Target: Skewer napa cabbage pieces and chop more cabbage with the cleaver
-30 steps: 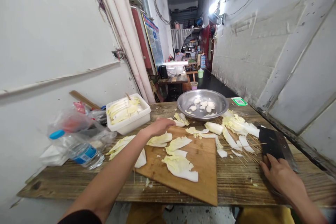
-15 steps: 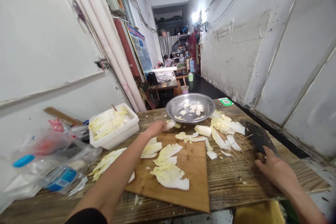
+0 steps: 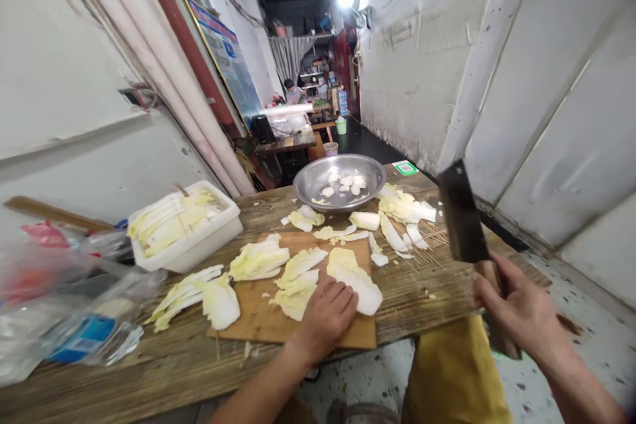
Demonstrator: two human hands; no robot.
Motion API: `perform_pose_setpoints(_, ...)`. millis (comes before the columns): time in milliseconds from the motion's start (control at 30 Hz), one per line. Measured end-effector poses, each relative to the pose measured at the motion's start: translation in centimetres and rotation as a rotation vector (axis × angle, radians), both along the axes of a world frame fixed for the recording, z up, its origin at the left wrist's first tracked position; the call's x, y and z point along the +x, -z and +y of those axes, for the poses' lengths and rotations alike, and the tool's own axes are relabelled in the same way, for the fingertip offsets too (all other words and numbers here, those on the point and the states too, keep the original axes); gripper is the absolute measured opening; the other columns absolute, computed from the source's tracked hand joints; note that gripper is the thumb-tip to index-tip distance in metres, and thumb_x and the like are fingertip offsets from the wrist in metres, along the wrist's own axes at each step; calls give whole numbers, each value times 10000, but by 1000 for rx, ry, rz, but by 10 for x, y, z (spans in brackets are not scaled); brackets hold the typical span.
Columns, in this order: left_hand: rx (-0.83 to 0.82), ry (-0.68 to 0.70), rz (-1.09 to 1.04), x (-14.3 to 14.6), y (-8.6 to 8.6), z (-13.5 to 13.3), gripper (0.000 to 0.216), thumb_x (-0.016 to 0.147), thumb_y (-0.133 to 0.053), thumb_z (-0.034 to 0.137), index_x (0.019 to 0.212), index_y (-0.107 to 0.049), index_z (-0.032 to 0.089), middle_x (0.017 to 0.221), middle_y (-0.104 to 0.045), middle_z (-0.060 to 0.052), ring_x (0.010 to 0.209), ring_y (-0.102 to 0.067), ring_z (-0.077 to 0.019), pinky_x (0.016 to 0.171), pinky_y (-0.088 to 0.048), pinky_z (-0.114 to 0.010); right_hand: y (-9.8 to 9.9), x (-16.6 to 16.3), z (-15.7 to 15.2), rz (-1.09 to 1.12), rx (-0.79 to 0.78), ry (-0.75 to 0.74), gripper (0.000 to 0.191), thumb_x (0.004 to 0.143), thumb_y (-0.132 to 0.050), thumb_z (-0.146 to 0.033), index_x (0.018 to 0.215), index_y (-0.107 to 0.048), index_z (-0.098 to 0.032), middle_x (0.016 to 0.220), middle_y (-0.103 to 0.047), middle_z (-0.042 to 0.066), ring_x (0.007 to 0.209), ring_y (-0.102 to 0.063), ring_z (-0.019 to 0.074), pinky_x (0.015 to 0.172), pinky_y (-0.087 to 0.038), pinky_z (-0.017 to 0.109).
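Note:
My right hand (image 3: 517,305) is wrapped round the wooden handle of a cleaver (image 3: 463,215), whose dark blade points up beyond the table's right side. On the wooden cutting board (image 3: 365,338), my left hand (image 3: 328,311) has its fingers curled at the near edge of a cabbage leaf (image 3: 355,281); the thumb's grip is partly hidden. Just left of that hand, other cabbage leaves (image 3: 298,278) overlap, partly covered by it. Another bundle of leaves (image 3: 258,257) rests at the board's upper left.
A steel bowl (image 3: 339,182) with white pieces stands behind the board. Bamboo skewers (image 3: 430,238) and cabbage scraps (image 3: 405,205) lie to the right. On the left are a white tub (image 3: 189,238) of cabbage and a plastic bottle (image 3: 89,339). A person (image 3: 294,91) sits far back.
My left hand has come back from beside the bowl to the board, where another cabbage leaf now lies. My right hand has lifted the cleaver from the table and holds it upright.

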State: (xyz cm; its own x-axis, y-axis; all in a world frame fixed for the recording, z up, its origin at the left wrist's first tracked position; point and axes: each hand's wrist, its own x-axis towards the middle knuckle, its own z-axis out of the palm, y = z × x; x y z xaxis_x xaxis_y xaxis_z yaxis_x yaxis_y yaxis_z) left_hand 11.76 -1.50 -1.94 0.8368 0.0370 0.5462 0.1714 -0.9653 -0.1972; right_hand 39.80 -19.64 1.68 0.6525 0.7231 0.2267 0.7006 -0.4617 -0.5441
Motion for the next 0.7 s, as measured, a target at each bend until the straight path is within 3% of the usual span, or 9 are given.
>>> perform_pose_setpoints(67, 2, -40, -33, 3, 14, -11, 251, 936, -368, 123, 1020, -604, 128, 908, -662, -105, 872, -576, -216, 818, -446, -396, -5, -25, -7, 107, -17, -190, 456, 924, -360, -453, 1281, -421, -176, 728, -657, 24, 611, -626, 203, 600, -504, 298)
perform_pose_setpoints(200, -39, -72, -33, 4, 19, -10, 246, 932, -376, 123, 1018, -607, 110, 889, -668, -117, 854, -580, -232, 778, -460, -397, -15, -66, -16, 167, -57, -563, 300, 976, -332, -320, 1252, -398, -224, 869, -654, 49, 702, -633, 195, 618, -491, 299)
perform_pose_setpoints(333, -35, -40, -71, 2, 19, -8, 227, 922, -410, 120, 1015, -617, 135, 888, -679, -103, 851, -588, -224, 770, -470, -397, -27, -79, -14, 110, -173, -644, 225, 968, -297, -257, 1127, -453, -229, 874, -648, 67, 716, -632, 211, 606, -481, 317)
perform_pose_setpoints(500, -53, -38, -99, 1, 23, -8, 249, 924, -406, 125, 1046, -622, 152, 916, -689, -106, 867, -599, -219, 771, -491, -401, -46, -78, 1, 111, -203, -741, 175, 937, -345, -238, 1008, -504, -239, 714, -619, 23, 598, -588, 191, 538, -438, 288)
perform_pose_setpoints(700, -95, -30, -145, 1, 23, -6, 238, 915, -420, 113, 992, -642, 152, 890, -706, -97, 845, -628, -212, 757, -516, -384, -54, -76, 31, -93, -343, -812, 86, 935, -333, -228, 904, -413, -235, 624, -537, -18, 520, -527, 173, 479, -289, 270)
